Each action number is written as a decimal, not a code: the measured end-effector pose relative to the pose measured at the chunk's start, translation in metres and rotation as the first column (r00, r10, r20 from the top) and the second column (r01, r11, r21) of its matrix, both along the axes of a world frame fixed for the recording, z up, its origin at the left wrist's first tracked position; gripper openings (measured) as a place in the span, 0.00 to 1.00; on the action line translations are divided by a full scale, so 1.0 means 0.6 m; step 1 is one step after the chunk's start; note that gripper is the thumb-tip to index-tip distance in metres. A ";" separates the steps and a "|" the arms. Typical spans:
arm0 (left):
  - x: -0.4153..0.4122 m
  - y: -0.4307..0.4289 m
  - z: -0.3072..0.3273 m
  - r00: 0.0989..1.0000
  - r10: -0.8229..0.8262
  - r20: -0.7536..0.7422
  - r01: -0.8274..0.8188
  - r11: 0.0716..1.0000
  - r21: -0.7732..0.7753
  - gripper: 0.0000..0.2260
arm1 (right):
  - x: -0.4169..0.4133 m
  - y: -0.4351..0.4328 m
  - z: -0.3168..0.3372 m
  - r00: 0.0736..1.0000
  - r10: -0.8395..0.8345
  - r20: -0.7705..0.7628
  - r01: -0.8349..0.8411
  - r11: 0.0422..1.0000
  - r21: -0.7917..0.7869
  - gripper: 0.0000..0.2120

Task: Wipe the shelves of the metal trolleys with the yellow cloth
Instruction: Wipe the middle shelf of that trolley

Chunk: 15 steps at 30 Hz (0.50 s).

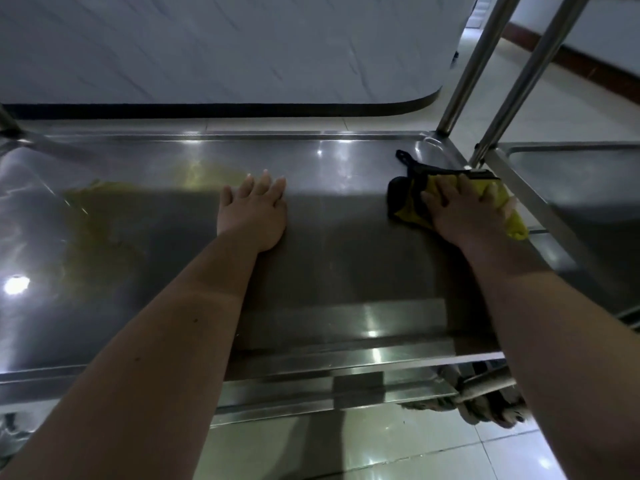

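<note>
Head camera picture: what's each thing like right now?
Left hand, flat on the shelf, fingers straight, holding nothing.
Right hand, pressing flat on the yellow cloth.
Yellow cloth, bunched under the right hand, near the shelf's right end.
Shelf, shiny, with a yellowish patch on its left part.

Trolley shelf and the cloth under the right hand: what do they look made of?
Shelf: polished sheet metal, likely stainless steel; it mirrors lights. Cloth: soft yellow fabric with dark trim, possibly microfibre; it bunches under the right hand.
</note>
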<state>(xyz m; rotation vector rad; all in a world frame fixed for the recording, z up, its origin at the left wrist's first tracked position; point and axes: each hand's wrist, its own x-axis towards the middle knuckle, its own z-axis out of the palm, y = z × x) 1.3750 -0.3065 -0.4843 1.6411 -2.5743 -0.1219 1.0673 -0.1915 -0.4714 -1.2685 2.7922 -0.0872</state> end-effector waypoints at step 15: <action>0.005 0.003 0.006 1.000 -0.013 -0.012 0.013 1.000 0.006 0.23 | 0.089 0.048 -0.008 0.975 0.224 0.012 -0.223 0.974 -0.043 0.31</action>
